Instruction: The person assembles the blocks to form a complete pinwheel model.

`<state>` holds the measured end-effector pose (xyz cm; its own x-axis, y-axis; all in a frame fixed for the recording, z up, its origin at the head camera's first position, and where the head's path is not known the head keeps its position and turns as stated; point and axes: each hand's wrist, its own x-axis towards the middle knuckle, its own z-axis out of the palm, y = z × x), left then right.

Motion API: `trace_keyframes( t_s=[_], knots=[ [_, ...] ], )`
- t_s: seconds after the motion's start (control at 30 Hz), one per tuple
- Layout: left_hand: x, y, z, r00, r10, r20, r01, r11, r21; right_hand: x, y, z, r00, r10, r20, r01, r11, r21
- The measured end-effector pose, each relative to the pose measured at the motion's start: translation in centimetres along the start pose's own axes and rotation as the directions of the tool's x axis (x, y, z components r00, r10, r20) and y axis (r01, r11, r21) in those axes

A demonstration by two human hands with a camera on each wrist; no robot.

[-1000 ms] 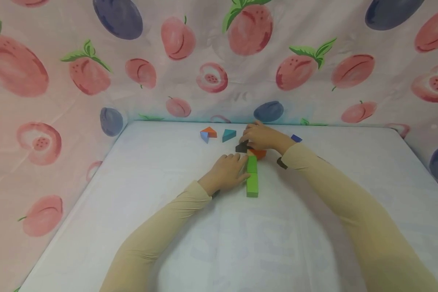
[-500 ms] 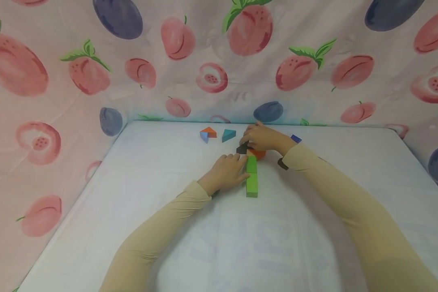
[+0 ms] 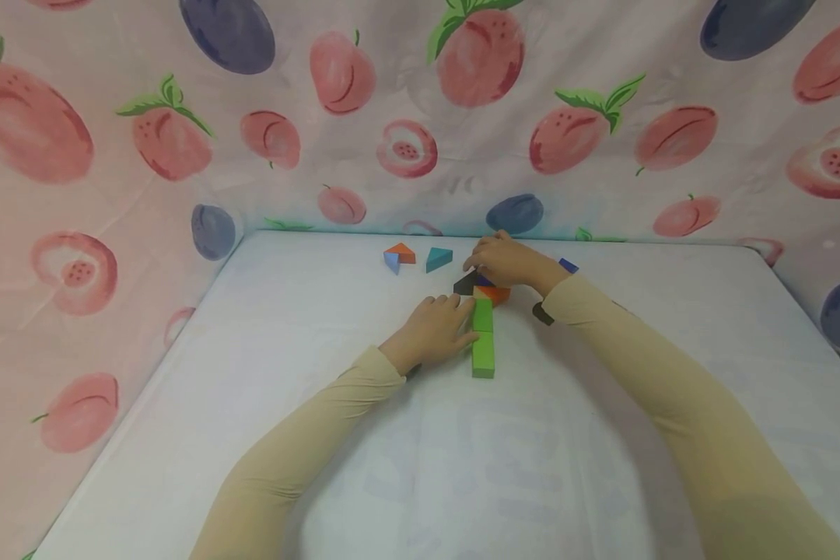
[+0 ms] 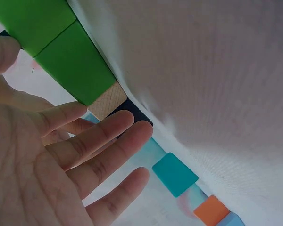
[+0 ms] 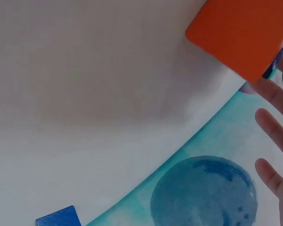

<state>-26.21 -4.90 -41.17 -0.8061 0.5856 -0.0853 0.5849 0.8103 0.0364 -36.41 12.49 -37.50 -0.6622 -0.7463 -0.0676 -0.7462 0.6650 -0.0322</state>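
Observation:
Two green blocks (image 3: 483, 355) lie end to end in a column at the middle of the table. My left hand (image 3: 434, 330) rests along their left side, fingers extended, with the thumb at the nearer one. In the left wrist view, its fingertips overlap a wood-coloured block (image 4: 107, 100) and a dark block (image 4: 134, 111) beyond the green ones. Just past the column sit an orange block (image 3: 495, 296), a black slanted block (image 3: 465, 285) and a dark blue block (image 3: 485, 280). My right hand (image 3: 507, 260) is over these, its fingers spread in the right wrist view; its thumb is hidden.
Toward the back left lie a teal block (image 3: 439, 259), an orange triangle (image 3: 403, 251) and a light blue piece (image 3: 393, 261). A blue block (image 3: 568, 266) is partly behind the right forearm. A fruit-print cloth (image 3: 406, 93) rises along the white table's back edge.
My right hand has risen slightly and shifted right, and the dark blue block now shows under it. Earlier, the black block shifted slightly toward the column. My left hand stays put.

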Motion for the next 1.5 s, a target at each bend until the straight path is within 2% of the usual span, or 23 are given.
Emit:
trace_keyframes(
  t_s=[0.17, 0.53, 1.03, 1.5],
  knots=[
    [0.0, 0.0, 0.0, 1.0, -0.002, 0.006, 0.002, 1.0, -0.003, 0.1, 0.3, 0.1, 1.0, -0.001, 0.001, 0.001, 0.999, -0.044],
    [0.1, -0.1, 0.2, 1.0, -0.004, 0.002, 0.004, 1.0, 0.004, 0.5, 0.1, 0.4, 1.0, 0.017, 0.011, -0.017, 1.0, -0.016],
    [0.1, -0.1, 0.0, 1.0, 0.012, -0.02, -0.012, 1.0, 0.018, 0.9, 0.6, 1.0, 1.0, 0.015, -0.012, -0.016, 0.997, -0.075],
    [0.0, -0.1, 0.0, 1.0, 0.018, -0.023, -0.018, 1.0, 0.026, 1.1, 1.0, 1.2, 0.999, 0.037, -0.028, -0.038, 0.999, -0.032]
  ],
)
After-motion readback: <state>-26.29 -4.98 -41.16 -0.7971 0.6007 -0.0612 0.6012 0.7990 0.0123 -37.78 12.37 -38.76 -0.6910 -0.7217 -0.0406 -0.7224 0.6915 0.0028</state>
